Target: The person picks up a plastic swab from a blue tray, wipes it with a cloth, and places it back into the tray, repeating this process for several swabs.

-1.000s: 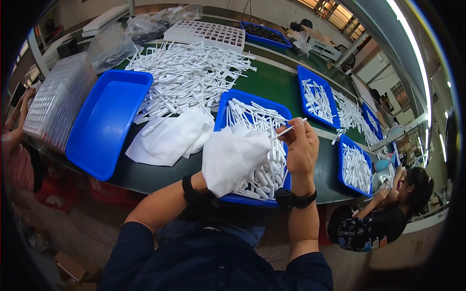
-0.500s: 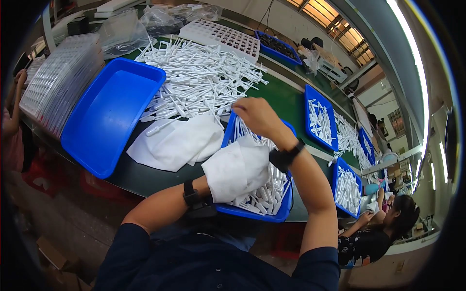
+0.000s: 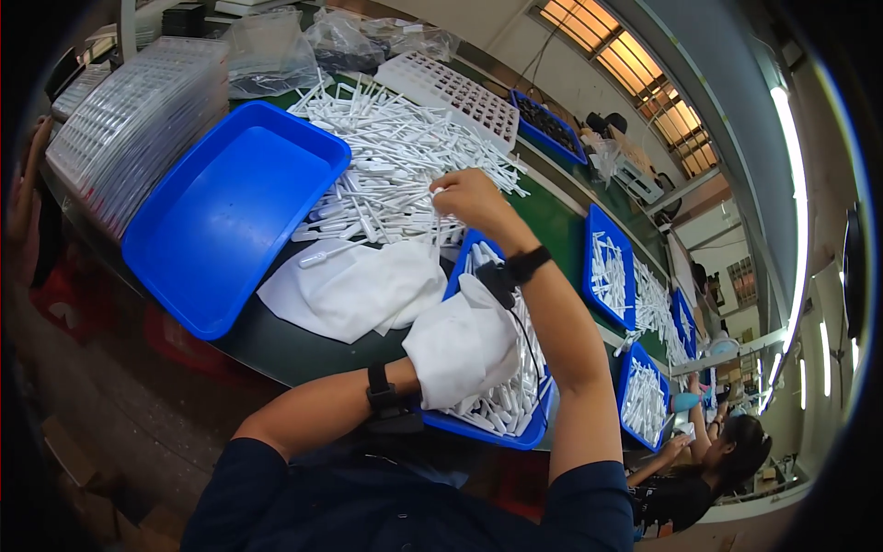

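Observation:
My left hand (image 3: 407, 375) is wrapped in a bunched white cloth (image 3: 462, 350), so its fingers are hidden. It is over a blue tray (image 3: 478, 436) full of slender white plastic sticks with a thicker end, like droppers (image 3: 497, 416). My right hand (image 3: 471, 201) reaches past that tray to the near edge of a big loose heap of the same droppers (image 3: 386, 138). Its fingers are pinched together, and a thin white dropper seems to be between the fingertips. A second white cloth (image 3: 368, 290) lies left of the tray with one dropper (image 3: 326, 253) on it.
At left are a bare blue tray (image 3: 230, 216) and stacked clear plastic trays (image 3: 138, 129). A white perforated rack (image 3: 451, 92) and plastic bags (image 3: 267, 55) lie behind the heap. More dropper-filled trays (image 3: 609, 267) stand right, where a person (image 3: 708, 469) works.
My right hand has moved from above the filled tray toward the heap, its fingers lower over the droppers. My cloth-covered left hand stays over the tray. The whole view has shifted slightly.

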{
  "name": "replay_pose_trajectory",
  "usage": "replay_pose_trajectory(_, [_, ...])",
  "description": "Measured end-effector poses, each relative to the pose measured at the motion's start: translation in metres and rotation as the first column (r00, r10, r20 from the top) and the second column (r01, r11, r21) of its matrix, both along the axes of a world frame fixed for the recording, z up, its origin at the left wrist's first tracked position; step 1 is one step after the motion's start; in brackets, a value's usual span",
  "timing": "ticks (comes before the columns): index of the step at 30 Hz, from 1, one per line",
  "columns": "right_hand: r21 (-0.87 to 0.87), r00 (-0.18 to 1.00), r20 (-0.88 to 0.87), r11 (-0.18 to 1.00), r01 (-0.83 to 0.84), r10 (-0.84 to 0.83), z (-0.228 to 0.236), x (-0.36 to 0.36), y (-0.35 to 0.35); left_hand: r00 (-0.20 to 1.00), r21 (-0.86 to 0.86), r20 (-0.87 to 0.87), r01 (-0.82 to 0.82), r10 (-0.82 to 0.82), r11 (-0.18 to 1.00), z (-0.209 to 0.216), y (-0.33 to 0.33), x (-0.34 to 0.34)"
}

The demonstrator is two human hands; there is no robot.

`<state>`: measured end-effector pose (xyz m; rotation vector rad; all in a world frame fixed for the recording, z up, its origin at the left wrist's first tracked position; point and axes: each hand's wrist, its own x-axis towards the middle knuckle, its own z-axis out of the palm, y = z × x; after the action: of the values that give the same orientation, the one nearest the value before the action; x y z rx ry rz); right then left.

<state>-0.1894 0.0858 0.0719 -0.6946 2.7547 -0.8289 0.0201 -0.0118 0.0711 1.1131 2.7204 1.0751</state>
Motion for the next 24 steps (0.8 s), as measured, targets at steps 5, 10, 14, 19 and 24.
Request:
replay_pose_trajectory(5, [-0.591,0.959,0.258,0.765,0.255,-0.120,0.057,0.060,0.064,0.983,-0.067,-0.169,0.057,-0.068,0.996,0.002,-0.008,-0.001])
replay_pose_trajectory(10, [-0.794,0.895,0.382,0.414,0.446,-0.231,0.017,0.114,0.170,0.900,-0.207,-0.411,0.063,-0.145,0.976,0.000,0.009,-0.004])
replay_pose_trajectory(14, [-0.837,0.846,0.476,0.170,0.520,-0.240,-0.017,0.144,0.203,0.922,0.023,-0.382,0.078,-0.063,0.997,0.008,0.011,-0.010])
replay_pose_trajectory(19, [-0.895,0.882,0.438,0.014,0.446,-0.174,-0.054,0.156,0.235,0.946,0.296,-0.325,0.102,0.000,0.950,0.021,0.024,-0.016])
replay_pose_trajectory(24, [-0.905,0.902,0.417,0.037,0.423,-0.113,-0.039,0.171,0.229,0.978,0.503,-0.175,-0.006,0.109,0.864,0.035,0.034,-0.019])
